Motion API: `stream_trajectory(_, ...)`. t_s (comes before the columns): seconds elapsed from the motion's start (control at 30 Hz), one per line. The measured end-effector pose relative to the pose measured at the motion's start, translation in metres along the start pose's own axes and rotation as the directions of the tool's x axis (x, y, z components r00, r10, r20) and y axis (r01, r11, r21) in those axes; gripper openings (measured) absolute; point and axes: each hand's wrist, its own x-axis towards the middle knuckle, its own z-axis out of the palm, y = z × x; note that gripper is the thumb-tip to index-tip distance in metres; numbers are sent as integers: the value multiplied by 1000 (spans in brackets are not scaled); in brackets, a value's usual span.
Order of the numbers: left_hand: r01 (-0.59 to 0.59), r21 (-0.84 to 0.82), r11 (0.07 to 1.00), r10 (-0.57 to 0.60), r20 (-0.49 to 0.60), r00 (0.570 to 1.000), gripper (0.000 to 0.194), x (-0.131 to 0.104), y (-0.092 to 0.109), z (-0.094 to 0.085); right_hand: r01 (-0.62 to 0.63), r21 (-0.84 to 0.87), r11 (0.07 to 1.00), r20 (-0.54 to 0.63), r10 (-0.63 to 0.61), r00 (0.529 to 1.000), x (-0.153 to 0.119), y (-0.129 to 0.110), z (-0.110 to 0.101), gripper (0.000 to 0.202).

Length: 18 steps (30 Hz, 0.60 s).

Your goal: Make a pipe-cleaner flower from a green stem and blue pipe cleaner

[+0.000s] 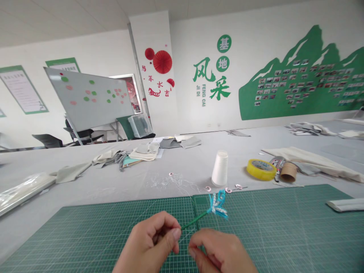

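A blue craft flower (218, 204) with looped petals and whitish, sparkling parts sits at the tip of a thin green stem (195, 221). My left hand (156, 240) pinches the lower end of that stem between thumb and forefinger, so the flower leans up to the right. Just right of the stem, my right hand (218, 248) has thumb and forefinger closed together. Whatever lies between those fingers, if anything, is hidden. Both hands are above two green cutting mats (264, 223) laid side by side.
Behind the mats stand a white thread cone (220, 168), a yellow tape roll (261, 169) and a brown cardboard roll (288, 172). Loose thread (176, 182) and small pinkish rings (228, 190) lie nearby. Folded fabric (145, 151) is on the left, more cloth (315, 161) on the right.
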Motion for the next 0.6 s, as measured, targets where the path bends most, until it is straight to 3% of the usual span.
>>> stream_trajectory(0.1,36,-35,999,-33,77,996,19,2,1,-2,-36,14,999,4,36,999,2,0,-2,19)
stream_trajectory(0.4,36,-63,997,-27,130,991,21,2,3,0,-107,120,987,4,107,994,2,8,4,17)
stream_trajectory(0.5,48,-66,997,-33,219,975,21,1,4,-4,-219,225,949,57,212,976,1,14,7,15)
stream_trajectory(0.6,71,-4,997,-66,332,941,22,-3,6,-9,-170,286,943,84,152,985,4,18,2,11)
